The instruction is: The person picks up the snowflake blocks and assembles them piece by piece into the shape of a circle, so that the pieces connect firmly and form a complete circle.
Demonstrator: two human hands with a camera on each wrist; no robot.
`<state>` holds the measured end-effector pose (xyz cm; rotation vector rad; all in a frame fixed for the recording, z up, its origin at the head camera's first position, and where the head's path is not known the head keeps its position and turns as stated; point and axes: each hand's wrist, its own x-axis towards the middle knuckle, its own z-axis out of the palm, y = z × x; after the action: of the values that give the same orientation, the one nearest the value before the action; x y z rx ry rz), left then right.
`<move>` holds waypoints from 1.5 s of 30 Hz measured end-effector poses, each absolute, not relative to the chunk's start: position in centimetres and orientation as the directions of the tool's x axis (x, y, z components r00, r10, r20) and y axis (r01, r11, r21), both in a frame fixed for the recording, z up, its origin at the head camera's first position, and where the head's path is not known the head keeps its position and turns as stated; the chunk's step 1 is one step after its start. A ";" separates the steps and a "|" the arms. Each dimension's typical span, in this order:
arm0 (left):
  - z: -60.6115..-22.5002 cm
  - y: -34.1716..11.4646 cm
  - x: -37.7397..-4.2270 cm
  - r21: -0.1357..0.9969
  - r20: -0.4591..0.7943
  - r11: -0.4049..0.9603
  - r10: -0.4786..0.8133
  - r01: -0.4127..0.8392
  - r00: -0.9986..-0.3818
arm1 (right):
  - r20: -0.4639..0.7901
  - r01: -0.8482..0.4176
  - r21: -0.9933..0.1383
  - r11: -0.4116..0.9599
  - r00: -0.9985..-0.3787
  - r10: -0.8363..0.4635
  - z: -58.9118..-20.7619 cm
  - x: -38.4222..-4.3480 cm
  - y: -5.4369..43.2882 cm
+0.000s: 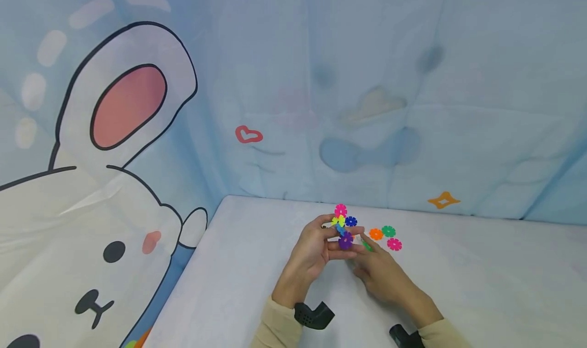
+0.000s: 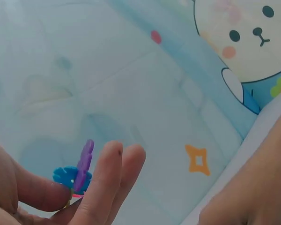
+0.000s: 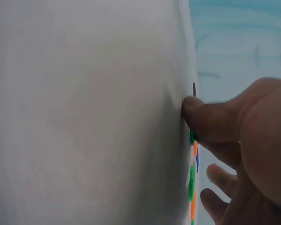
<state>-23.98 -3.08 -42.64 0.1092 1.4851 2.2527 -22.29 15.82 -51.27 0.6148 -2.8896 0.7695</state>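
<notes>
My left hand [image 1: 312, 246] holds a small cluster of joined, notched flower-shaped plastic discs [image 1: 346, 241]. Pink, yellow, blue and purple pieces show in the cluster. In the left wrist view, the thumb and fingers pinch it low down, with a blue disc [image 2: 64, 176] and an upright purple disc [image 2: 85, 164] sticking out above the grip. My right hand [image 1: 382, 276] is low over the table, its fingers reaching beside a green disc [image 1: 367, 245]. In the right wrist view, its thumb tip is right at the table surface, close to the row of loose discs [image 3: 192, 183] seen edge-on.
Beyond the right hand, an orange disc [image 1: 376, 234], a green disc [image 1: 389, 231] and a pink disc [image 1: 394, 244] lie on the white table [image 1: 229, 266]. A dark blue disc [image 1: 350, 221] shows behind the left fingers. A printed blue cloth [image 1: 284, 83] hangs behind the table.
</notes>
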 end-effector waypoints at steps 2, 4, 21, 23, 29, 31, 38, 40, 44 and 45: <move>-42.6 -3.0 -24.0 0.891 -0.169 -0.334 0.386 -0.308 -0.907 | 0.148 -0.375 -0.443 0.814 -0.926 -0.347 -51.2 -22.2 15.6; -42.6 -3.0 -24.1 0.893 -0.167 -0.334 0.376 -0.301 -0.912 | 0.144 -0.366 -0.435 0.823 -0.930 -0.338 -51.0 -22.2 15.5; -42.8 -2.7 -24.0 0.899 -0.167 -0.313 0.401 -0.306 -0.901 | 0.134 -0.297 -0.484 0.823 -0.955 -0.266 -50.6 -22.5 15.4; -42.8 -2.6 -23.9 0.906 -0.178 -0.296 0.384 -0.303 -0.906 | 0.136 -0.304 -0.500 0.811 -0.952 -0.273 -50.8 -22.5 15.4; -42.9 -2.4 -23.8 0.925 -0.186 -0.256 0.343 -0.282 -0.921 | 0.107 -0.338 -0.515 0.788 -0.937 -0.332 -50.9 -22.1 15.4; -42.9 -2.3 -23.7 0.934 -0.181 -0.241 0.314 -0.263 -0.932 | 0.122 -0.358 -0.503 0.786 -0.930 -0.346 -50.9 -22.0 15.4; -43.1 -2.1 -23.7 0.942 -0.183 -0.229 0.261 -0.245 -0.948 | 0.101 -0.304 -0.563 0.769 -0.948 -0.301 -50.7 -22.2 15.3; -43.2 -2.0 -23.7 0.937 -0.182 -0.246 0.260 -0.248 -0.948 | 0.084 -0.278 -0.587 0.760 -0.955 -0.284 -50.8 -22.3 15.4; -43.4 -1.7 -23.7 0.927 -0.170 -0.281 0.271 -0.246 -0.948 | 0.068 -0.249 -0.621 0.743 -0.962 -0.266 -50.8 -22.7 16.2; -43.4 -1.6 -23.7 0.925 -0.166 -0.289 0.274 -0.246 -0.947 | 0.072 -0.252 -0.629 0.735 -0.961 -0.267 -50.8 -22.8 16.5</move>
<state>-23.73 -1.61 -43.42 0.0351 1.6372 2.2913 -22.79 16.46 -50.77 0.4409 -2.9482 1.0638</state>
